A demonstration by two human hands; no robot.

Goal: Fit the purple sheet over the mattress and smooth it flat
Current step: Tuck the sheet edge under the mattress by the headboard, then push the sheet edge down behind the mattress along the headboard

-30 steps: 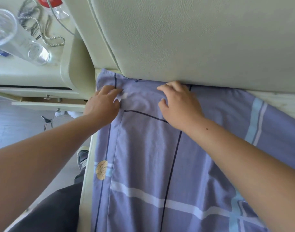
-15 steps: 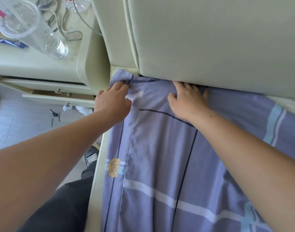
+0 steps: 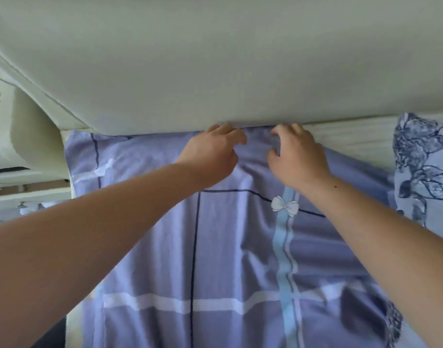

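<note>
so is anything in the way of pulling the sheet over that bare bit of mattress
Both the left hand and right hand are on the sheet. The bare mattress strip by the headboard looks free, but a floral pillow lies at its right end and may block that corner.

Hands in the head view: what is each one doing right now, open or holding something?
Left hand: open, fingers pressing the purple sheet at the headboard.
Right hand: fingers curled, gripping the purple sheet.
</note>
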